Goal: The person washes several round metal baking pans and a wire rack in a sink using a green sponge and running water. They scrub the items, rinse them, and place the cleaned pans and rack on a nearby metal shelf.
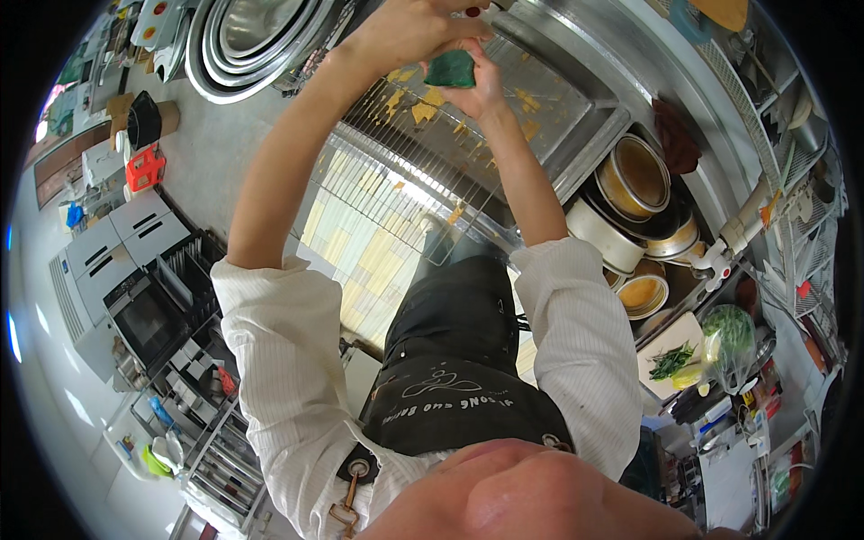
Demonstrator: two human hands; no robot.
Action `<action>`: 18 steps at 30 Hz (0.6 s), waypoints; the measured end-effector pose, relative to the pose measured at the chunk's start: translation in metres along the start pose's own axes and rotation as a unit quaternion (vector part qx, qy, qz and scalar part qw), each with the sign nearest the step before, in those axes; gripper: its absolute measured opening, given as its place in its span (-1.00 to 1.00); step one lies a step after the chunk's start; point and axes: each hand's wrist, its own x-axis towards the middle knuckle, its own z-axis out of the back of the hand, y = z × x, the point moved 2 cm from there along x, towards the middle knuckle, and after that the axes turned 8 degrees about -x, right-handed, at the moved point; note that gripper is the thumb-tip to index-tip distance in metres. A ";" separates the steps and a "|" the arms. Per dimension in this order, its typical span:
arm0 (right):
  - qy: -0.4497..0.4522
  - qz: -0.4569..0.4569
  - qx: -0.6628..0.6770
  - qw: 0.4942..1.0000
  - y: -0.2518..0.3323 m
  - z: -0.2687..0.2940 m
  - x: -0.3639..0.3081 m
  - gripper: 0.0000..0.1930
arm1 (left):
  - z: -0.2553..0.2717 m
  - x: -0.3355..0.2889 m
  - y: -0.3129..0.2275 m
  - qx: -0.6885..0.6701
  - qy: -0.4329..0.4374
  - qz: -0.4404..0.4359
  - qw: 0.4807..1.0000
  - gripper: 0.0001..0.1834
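My right hand point(486, 88) is closed on a green scouring pad point(450, 69), thumb and fingers round its edges. Just above it, my left hand point(421, 29) reaches in from the left and is cut by the upper edge of the view. Its fingers curl round something small with a dark red spot, which I cannot make out. Both hands are over a metal wire rack point(387, 110) and a wet-looking steel basin point(565, 110), where several torn orange-yellow scraps point(423, 112) lie.
Nested steel bowls point(202, 72) stand at the upper left. On the right are round cake tins point(633, 178), a white pipe with a valve point(720, 261) and a board with leafy greens point(670, 360). A red stool point(146, 167) and an oven point(148, 317) are at the left.
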 end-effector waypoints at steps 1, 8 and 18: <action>0.007 -0.003 0.008 1.000 0.003 0.005 0.004 -0.59 | -0.001 0.000 0.001 -0.002 -0.018 -0.001 1.000 -0.76; -0.089 0.007 -0.036 0.995 -0.004 -0.013 0.013 -0.56 | -0.016 -0.037 0.007 0.001 -0.010 0.142 0.990 -0.63; -0.138 -0.043 -0.202 0.969 0.009 0.040 -0.045 -0.50 | -0.096 -0.175 -0.111 -0.145 -0.420 0.437 0.782 -0.54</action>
